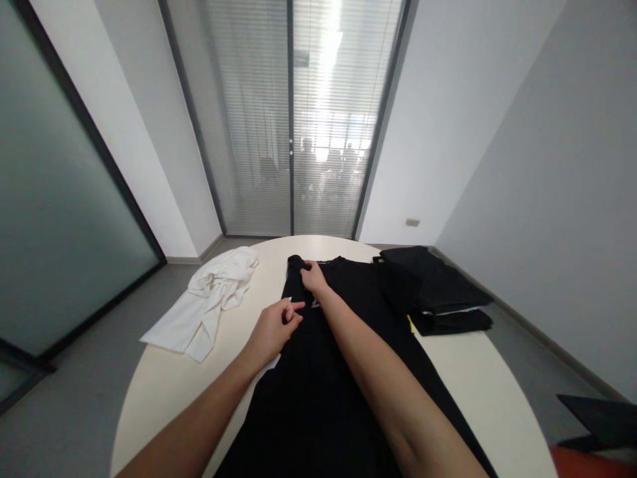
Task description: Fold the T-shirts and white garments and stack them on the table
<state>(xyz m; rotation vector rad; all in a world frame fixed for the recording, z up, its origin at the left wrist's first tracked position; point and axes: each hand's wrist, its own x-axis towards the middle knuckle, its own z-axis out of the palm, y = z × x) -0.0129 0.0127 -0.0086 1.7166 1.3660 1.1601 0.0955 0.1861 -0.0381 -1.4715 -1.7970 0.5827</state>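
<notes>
A black T-shirt (363, 292) lies spread out on the round cream table, its collar at the far side. Part of a small white print shows on its chest beside my right forearm. My right hand (313, 279) has its fingers closed on the shirt's fabric near the far left shoulder, where the cloth is folded over. Just nearer to me, my left hand (276, 328) hovers at or touches the shirt's left edge; which one I cannot tell. Its index finger and thumb are stretched apart with nothing seen between them. White pieces, possibly tags, stick out along that edge.
A crumpled white garment (213, 299) lies on the table's (164, 405) left side. Folded black garments (442, 285) are stacked at the right, partly hanging past the edge. A yellow strip (411, 324) shows beside them. A black and red object (597, 431) stands at lower right.
</notes>
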